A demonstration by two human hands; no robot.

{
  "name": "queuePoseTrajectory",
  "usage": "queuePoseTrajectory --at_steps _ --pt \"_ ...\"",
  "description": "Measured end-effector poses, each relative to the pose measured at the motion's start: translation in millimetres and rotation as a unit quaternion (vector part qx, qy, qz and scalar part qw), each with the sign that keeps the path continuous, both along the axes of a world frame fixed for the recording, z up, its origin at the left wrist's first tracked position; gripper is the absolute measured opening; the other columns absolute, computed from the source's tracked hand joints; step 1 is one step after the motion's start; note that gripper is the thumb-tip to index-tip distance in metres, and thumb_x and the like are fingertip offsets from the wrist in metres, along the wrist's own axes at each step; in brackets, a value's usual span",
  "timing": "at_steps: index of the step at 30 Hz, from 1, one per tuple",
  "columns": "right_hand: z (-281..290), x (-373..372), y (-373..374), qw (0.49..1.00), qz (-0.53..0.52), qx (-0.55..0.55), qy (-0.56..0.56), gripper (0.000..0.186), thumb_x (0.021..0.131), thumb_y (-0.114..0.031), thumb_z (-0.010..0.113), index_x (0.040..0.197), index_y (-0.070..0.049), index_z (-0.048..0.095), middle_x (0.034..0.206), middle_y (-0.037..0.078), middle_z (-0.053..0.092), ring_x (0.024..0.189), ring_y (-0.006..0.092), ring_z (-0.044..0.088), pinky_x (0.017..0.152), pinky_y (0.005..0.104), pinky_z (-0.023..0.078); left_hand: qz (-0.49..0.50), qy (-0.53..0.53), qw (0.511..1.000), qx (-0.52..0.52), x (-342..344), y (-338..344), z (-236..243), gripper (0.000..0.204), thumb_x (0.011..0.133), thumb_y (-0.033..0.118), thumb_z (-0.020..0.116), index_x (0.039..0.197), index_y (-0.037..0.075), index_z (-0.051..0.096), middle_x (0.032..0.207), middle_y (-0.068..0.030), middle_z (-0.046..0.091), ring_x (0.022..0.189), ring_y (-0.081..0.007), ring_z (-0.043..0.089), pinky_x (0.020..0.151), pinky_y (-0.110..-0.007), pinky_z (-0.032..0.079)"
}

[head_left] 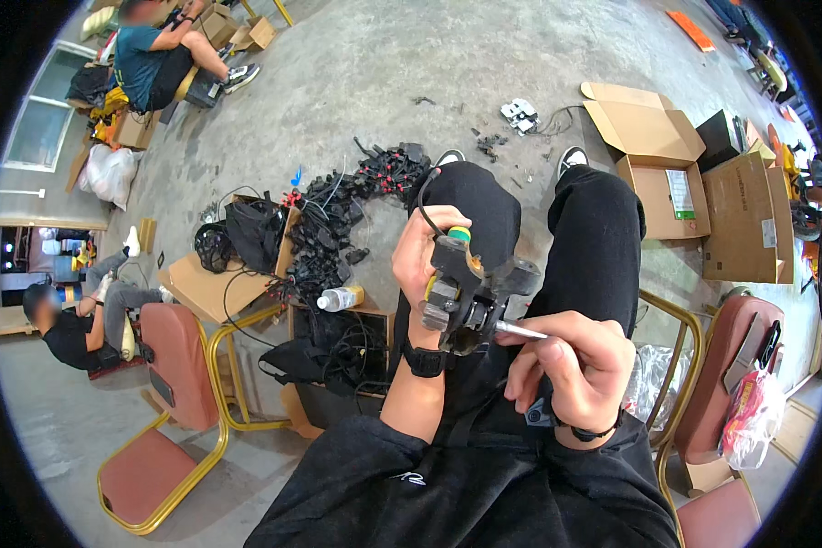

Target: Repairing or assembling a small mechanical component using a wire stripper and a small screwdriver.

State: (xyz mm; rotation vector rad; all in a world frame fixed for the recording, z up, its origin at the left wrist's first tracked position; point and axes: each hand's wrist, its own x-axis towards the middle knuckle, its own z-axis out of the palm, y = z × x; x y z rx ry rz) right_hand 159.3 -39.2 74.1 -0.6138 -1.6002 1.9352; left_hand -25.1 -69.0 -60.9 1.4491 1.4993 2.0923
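The grey concrete floor point(356, 82) is spreading beneath the work area. A reddish-brown chair point(183, 356) with a gold-coloured frame is standing to your left; ahead and to the right, an open cardboard box point(644, 119) is lying with its flaps spread. A pile of black parts point(324, 237), flecked with red, is lying ahead and left of your knees. Your right hand point(580, 361) is pinching a slim tool between thumb and forefinger; your left hand point(420, 251) is gripping the left side of a black device. This black device point(470, 297) is being held up above your lap, between both hands. A clear bottle point(340, 299) is lying near the pile. The slim tool point(523, 330), silvery, is pointing at the device's lower right; whether its tip is touching, one cannot tell. A small green part point(459, 234) is showing at the device's top.
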Motion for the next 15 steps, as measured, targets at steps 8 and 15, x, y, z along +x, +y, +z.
queuePoseTrajectory --at_steps 8,15 --pt "-12 -6 8 0.944 -0.060 0.322 -0.023 0.034 0.070 -0.005 0.073 0.103 -0.008 0.069 0.085 0.007 0.056 0.063 0.0164 0.055 0.055 0.0271 0.046 0.027 -0.115 0.992 -0.048 11 -5 15 0.019 0.070 0.005 0.062 0.088 -0.002 0.061 0.088 -0.0107 0.060 0.082 -0.0187 0.058 0.071 -0.028 0.045" --pt "-11 -8 10 0.927 -0.085 0.365 -0.033 0.040 0.065 -0.004 0.075 0.104 -0.009 0.069 0.096 0.010 0.055 0.077 0.0191 0.058 0.067 0.0284 0.049 0.061 -0.030 0.996 -0.051 11 0 22 0.016 0.070 0.002 0.061 0.086 -0.002 0.060 0.085 -0.0086 0.060 0.075 -0.0171 0.057 0.068 -0.026 0.044"
